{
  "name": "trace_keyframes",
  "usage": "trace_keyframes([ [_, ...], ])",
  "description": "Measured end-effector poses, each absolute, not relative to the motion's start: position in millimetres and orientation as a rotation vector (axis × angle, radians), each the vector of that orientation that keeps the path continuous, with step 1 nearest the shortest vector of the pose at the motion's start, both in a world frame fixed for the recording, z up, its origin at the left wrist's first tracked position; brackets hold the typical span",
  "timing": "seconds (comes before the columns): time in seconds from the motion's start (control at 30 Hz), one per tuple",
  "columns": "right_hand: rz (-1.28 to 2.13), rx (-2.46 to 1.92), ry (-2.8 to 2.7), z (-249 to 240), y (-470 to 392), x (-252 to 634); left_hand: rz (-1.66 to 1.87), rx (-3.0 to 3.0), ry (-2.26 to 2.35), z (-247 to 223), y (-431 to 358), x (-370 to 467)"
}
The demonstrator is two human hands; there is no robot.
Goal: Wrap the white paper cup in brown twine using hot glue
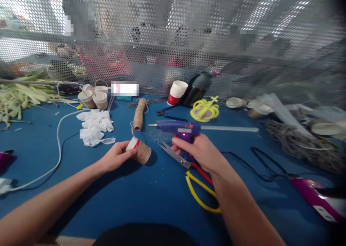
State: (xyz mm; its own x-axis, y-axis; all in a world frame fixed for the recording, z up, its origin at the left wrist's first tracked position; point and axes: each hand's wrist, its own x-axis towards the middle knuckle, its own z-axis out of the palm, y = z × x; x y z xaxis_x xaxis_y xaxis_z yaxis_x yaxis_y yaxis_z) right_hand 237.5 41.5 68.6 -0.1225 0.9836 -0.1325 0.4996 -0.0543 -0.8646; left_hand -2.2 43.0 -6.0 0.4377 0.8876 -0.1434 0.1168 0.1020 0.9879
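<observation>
Fingers [127,153] gripping twine-wrapped cup [139,150], right hand [201,152] clutching glue gun [180,129]

- My right hand [201,153] covers the glue gun's [177,128] grip and part of the scissors [189,174] under it.
- Beyond the glue gun, the mesh screen [189,40] blurs whatever stands behind it.
- Right of the scissors, the picture edge cuts off a purple tool [316,197].

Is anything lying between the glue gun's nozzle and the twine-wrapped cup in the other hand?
Nothing visible. The right hand holds the glue gun, nozzle pointing left; the left hand holds the twine-wrapped cup below it. Only bare blue table separates them; the scissors lie to the right.
</observation>
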Motion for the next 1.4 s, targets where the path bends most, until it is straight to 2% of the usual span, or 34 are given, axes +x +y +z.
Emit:
trace_keyframes([
  [0.2, 1.157, -1.648, -1.744, 70, 21, 223, 0.699, 1.427, 0.951, -7, 42, -4],
  [0.57, 0.859, -1.567, -1.957, 59, 15, 219, 0.674, 1.488, 0.977, -5, 41, -3],
  [1.4, 0.544, -1.424, -2.214, 59, 12, 217, 0.676, 1.617, 0.979, -2, 38, -3],
])
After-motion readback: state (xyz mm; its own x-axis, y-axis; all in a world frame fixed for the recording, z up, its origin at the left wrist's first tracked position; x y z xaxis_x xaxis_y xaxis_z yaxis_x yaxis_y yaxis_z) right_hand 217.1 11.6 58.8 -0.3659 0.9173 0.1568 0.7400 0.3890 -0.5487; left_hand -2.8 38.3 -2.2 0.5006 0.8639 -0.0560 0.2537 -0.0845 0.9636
